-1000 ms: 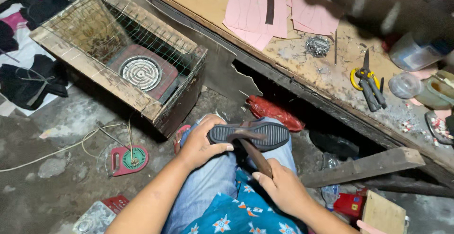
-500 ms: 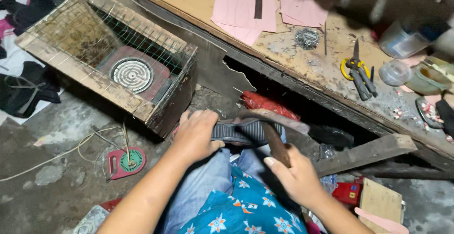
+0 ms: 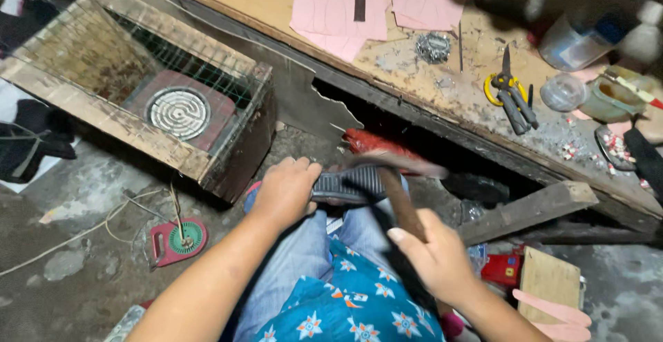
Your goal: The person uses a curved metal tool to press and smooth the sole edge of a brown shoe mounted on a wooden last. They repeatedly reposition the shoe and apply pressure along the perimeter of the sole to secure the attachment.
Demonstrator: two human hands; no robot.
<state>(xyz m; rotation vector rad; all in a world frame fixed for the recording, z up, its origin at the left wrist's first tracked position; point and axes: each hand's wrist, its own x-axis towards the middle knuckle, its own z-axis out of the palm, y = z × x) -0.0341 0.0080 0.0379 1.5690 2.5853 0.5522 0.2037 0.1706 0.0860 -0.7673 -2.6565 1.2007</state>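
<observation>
The left hand (image 3: 283,193) clamped the ribbed shoe sole (image 3: 349,184) on the lap; the right hand (image 3: 435,259) gripped a blurred tool, probably a hammer (image 3: 400,200). A mistimed swing could catch nearby fingers.

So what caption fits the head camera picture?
Left hand steadies a black shoe sole on the lap; right hand grips a wooden-handled tool.

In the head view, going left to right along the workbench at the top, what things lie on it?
Pink sheets → tangled ball of metal wire → yellow-handled pliers → clear round lid or cup → greenish pot with a brush in it.
</observation>
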